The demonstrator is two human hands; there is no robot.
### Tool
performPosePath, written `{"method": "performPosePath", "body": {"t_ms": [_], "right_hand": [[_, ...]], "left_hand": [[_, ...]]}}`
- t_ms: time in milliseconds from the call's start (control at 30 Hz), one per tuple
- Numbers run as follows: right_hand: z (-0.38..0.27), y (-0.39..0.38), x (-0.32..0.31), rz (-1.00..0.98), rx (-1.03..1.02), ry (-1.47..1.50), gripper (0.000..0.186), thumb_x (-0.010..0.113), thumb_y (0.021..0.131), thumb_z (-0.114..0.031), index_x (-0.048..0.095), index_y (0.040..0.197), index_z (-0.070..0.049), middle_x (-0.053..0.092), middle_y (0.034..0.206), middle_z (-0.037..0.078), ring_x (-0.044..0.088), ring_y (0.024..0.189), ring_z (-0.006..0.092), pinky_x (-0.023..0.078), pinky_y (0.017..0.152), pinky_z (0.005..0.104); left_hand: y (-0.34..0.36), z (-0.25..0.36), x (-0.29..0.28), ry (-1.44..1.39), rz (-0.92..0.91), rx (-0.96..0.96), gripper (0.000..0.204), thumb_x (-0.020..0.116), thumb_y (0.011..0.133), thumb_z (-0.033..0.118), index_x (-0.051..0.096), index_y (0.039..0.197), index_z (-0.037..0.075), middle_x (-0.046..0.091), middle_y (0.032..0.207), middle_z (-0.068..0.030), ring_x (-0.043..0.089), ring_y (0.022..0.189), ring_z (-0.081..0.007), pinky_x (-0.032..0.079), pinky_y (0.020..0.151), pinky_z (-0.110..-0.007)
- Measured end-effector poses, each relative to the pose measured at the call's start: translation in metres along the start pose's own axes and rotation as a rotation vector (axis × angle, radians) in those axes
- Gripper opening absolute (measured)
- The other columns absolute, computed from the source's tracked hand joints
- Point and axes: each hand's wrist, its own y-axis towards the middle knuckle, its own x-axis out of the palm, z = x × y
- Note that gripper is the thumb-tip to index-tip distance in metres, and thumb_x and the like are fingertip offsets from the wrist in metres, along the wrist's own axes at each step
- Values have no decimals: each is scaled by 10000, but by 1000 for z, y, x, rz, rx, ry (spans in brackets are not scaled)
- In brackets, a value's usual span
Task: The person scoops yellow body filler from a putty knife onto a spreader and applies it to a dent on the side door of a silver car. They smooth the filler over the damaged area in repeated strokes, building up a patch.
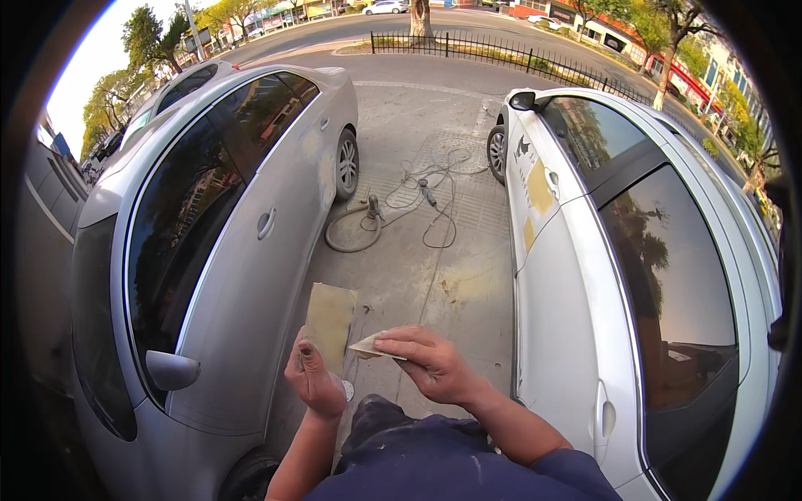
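While two cars (242,171) are flanking outdoor pavement (409,271), the half-closed left hand (316,376) is holding a tan sheet (331,316) and the right hand (433,361) is pinching a folded piece (366,346).

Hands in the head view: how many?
2: the left hand, low near the middle, holding a yellowish sheet; the right hand, just right of it, holding a smaller pointed piece. No other hand shows.

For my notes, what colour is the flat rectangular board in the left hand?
The flat rectangular board is dull yellowish beige; the head view shows it best.
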Motion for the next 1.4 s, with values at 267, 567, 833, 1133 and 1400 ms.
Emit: {"method": "performPosePath", "body": {"t_ms": [267, 567, 833, 1133, 1400], "right_hand": [[88, 63, 15, 317, 335, 478, 430, 588, 1186, -36, 598, 1610, 33, 738, 1445, 114, 661, 1361, 181, 522, 1174, 349], [199, 178, 21, 233, 14, -461, 653, 727, 904, 75, 758, 1508, -171, 693, 1480, 157, 676, 1339, 371, 557, 1177, 504], [283, 248, 53, 2, 9, -421, 565, 708, 940, 72, 786, 1453, -151, 714, 1405, 147, 695, 1294, 358, 573, 1148, 487], [403, 321, 33, 108, -35, -157, 542, 693, 964, 129, 714, 1485, -19, 740, 1395, 182, 725, 1232, 365, 595, 1066, 419], [490, 361, -36, 116, 117, 70, 426, 664, 1073, 71, 725, 1481, -32, 754, 1426, 148, 728, 1312, 283, 602, 1072, 394]], "left_hand": [[76, -113, -3, -565, -120, -563, 633, 525, 1214, 453, 632, 1475, -113, 751, 1388, -217, 750, 1260, -319, 572, 1124, -456], [231, -188, -35, -475, -146, -517, 602, 520, 1221, 445, 676, 1415, -103, 769, 1320, -201, 759, 1206, -280, 586, 1072, -416], [333, -246, -42, -166, 108, -244, 502, 517, 1238, 374, 716, 1297, -83, 729, 1136, -87, 664, 1000, -166, 525, 907, -316], [402, -328, -1, 482, -148, 340, 530, 457, 1250, 328, 716, 1314, -130, 750, 1203, -177, 698, 1086, -271, 530, 988, -375], [467, -402, 29, -51, 93, -107, 554, 510, 1239, 371, 686, 1402, -129, 777, 1272, -183, 748, 1131, -275, 563, 1026, -378]]}}
